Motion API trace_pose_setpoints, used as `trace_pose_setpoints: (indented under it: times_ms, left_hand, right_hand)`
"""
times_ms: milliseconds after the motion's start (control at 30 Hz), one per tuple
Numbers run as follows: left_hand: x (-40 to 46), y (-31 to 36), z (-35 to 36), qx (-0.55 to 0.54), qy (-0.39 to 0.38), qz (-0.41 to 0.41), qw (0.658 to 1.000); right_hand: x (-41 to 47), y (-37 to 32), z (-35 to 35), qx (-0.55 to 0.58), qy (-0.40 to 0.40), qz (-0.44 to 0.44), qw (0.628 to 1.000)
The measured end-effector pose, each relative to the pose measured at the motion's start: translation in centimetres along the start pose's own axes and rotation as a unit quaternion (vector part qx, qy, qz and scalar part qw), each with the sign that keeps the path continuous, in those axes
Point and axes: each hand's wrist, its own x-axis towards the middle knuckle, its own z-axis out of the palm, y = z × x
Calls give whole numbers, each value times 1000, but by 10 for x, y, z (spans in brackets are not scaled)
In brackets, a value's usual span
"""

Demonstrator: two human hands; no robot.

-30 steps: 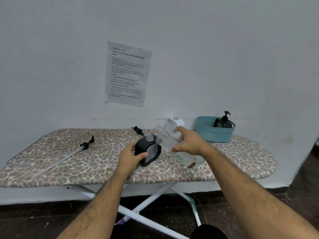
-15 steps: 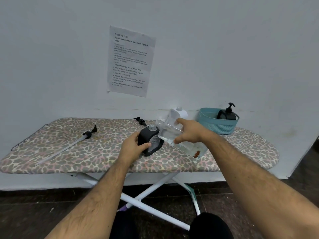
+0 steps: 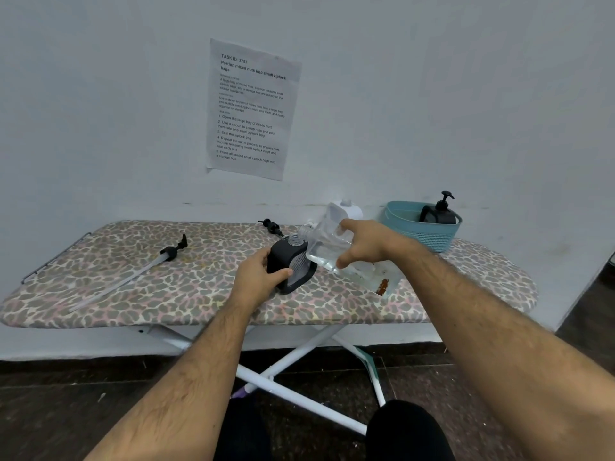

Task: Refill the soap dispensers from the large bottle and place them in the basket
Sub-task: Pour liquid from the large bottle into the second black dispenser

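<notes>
My 2 forearms reach out over the near edge of the ironing board [image 3: 133,294], which serves as my table. My left hand [image 3: 263,277] is wrapped around the black dispenser [image 3: 291,264], thumb on its near face, holding it upright on the patterned cover with its open neck facing up. My right hand [image 3: 362,244] grips the large clear bottle [image 3: 329,251] from above, wrist bent, fingers spread over its top side; the bottle is tipped down to the left so its mouth sits just beside and slightly above the dispenser's neck. To pour well, I judge I should bring the mouth right over that narrow opening, tilt slowly, and keep the dispenser pinned so it cannot slide or tip. I cannot tell whether liquid is flowing. Farther left lies 1 long pump tube [image 3: 146,271], and a second black pump head [image 3: 271,226] rests behind the dispenser. A white container [image 3: 346,209] stands behind the bottle, and at the far right the teal basket [image 3: 419,234] already holds 1 dispenser with its pump on [image 3: 439,214].
</notes>
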Motion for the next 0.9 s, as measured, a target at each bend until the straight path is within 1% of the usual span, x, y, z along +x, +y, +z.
trace_pose_setpoints:
  times_ms: [333,900]
  left_hand:
    - [0,-1,-1,-6,-1,-2,1000]
    - [-3,2,-2,-13,-10,-3,1000]
  right_hand:
    - [1,-11,-13,-49,-22,13,998]
    - [-1,-24,-26,-90,-36,23,995]
